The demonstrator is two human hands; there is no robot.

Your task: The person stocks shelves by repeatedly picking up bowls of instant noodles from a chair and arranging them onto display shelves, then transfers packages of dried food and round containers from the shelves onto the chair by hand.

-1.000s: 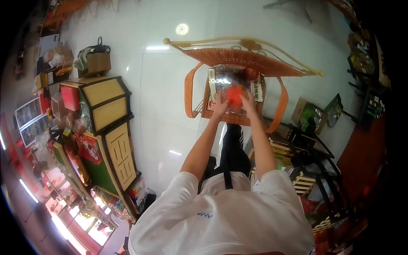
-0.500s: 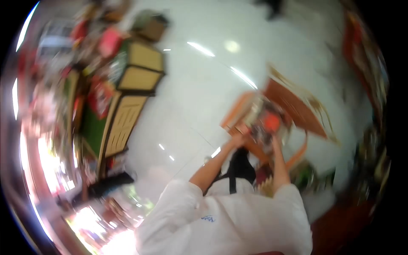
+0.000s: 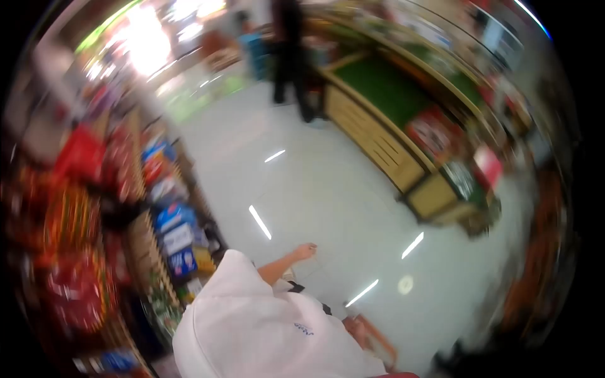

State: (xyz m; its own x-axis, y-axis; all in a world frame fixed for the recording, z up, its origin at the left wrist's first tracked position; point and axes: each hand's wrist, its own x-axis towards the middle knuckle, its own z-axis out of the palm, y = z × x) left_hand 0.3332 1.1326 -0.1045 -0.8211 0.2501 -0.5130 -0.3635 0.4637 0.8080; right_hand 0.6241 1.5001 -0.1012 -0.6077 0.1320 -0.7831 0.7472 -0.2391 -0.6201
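Observation:
My left hand (image 3: pixel 306 251) is out in front of my white shirt, over the pale tiled floor. Its fingers are curled together, and I make out nothing in them. On my right side, part of my right arm (image 3: pixel 357 331) shows beside my shirt, and the fingers there are hidden. Next to it is an orange-brown open-topped container (image 3: pixel 383 346), of which only the rim and one edge show. What lies inside the container is out of sight.
Shelves of packaged goods (image 3: pixel 179 236) and red bags (image 3: pixel 80 154) line my left. A wooden display counter (image 3: pixel 378 142) with a green top stands ahead to the right. A person in dark trousers (image 3: pixel 290 69) stands by its far end. Glossy floor lies between them.
My view has swung round toward the bright doorway and the shelves. Both hands were at the orange-brown container in front of me; now my left hand is away from it and the container is at my right side.

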